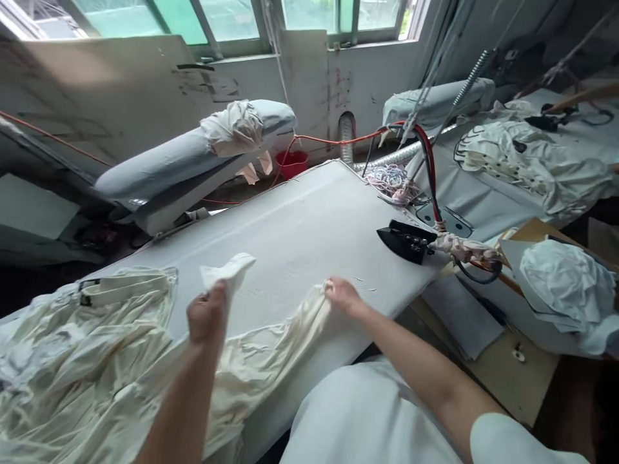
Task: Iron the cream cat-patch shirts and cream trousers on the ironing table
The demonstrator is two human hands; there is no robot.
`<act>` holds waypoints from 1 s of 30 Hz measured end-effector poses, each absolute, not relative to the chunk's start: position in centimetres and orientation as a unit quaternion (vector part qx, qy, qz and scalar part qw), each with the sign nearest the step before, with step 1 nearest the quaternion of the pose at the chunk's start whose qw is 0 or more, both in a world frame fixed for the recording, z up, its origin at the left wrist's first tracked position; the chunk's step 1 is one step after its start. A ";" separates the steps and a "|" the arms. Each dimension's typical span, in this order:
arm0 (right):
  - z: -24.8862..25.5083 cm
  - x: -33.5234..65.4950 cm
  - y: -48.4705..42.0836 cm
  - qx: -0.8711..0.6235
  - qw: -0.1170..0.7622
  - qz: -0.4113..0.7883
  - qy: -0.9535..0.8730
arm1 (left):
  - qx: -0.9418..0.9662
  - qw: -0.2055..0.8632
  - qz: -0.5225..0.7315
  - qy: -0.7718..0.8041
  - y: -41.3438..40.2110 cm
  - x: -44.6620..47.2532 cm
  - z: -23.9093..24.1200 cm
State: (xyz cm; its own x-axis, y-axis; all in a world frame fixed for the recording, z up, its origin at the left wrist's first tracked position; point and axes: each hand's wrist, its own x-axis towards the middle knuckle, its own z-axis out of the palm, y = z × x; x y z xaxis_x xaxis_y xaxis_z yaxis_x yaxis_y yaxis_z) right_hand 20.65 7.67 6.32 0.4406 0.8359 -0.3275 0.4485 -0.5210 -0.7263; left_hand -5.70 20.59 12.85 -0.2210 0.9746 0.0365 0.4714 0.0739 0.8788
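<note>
A cream garment (pixel 271 351) stretches between my two hands above the near edge of a white padded ironing table (pixel 309 238). My left hand (pixel 207 312) is closed on one part of it, and a pale flap of cloth sticks up beyond the fist. Pinched in the fingers of my right hand (pixel 343 296) is a gathered corner of the same garment. Its lower part hangs over the table's front edge, partly hidden behind my left forearm. To the right of my right hand, a black iron (pixel 409 241) rests on the table with its cloth-wrapped handle pointing right.
Cream clothes (pixel 97 348) lie heaped at the left. A padded sleeve arm (pixel 193 145) stands behind the table, near a red bucket (pixel 291 164). Tangled cords (pixel 391 180) lie at the back right corner. White cloth (pixel 565 277) is bundled at the right.
</note>
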 end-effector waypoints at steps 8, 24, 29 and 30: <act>6.5 37.2 -3.0 -0.842 0.349 0.328 -0.249 | 0.616 0.431 0.229 0.618 14.0 4.4 4.8; 5.2 30.3 2.1 -0.735 0.196 0.314 -0.569 | 0.707 0.309 0.157 0.616 14.9 11.6 8.4; 4.2 30.6 -0.1 -0.713 0.222 0.471 -0.470 | 0.739 0.277 0.137 0.599 11.6 12.9 7.3; 4.2 30.3 0.1 -0.690 0.250 0.538 -0.416 | 0.752 0.269 0.152 0.583 11.1 13.2 7.4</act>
State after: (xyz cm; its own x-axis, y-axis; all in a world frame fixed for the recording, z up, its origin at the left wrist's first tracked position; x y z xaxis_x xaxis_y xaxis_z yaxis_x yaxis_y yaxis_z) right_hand 30.28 0.09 4.18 0.0757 0.8420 -0.5341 0.3052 -0.5295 -0.7915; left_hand 13.17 11.06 7.36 0.2746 0.9578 -0.0844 0.7943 -0.1765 0.5813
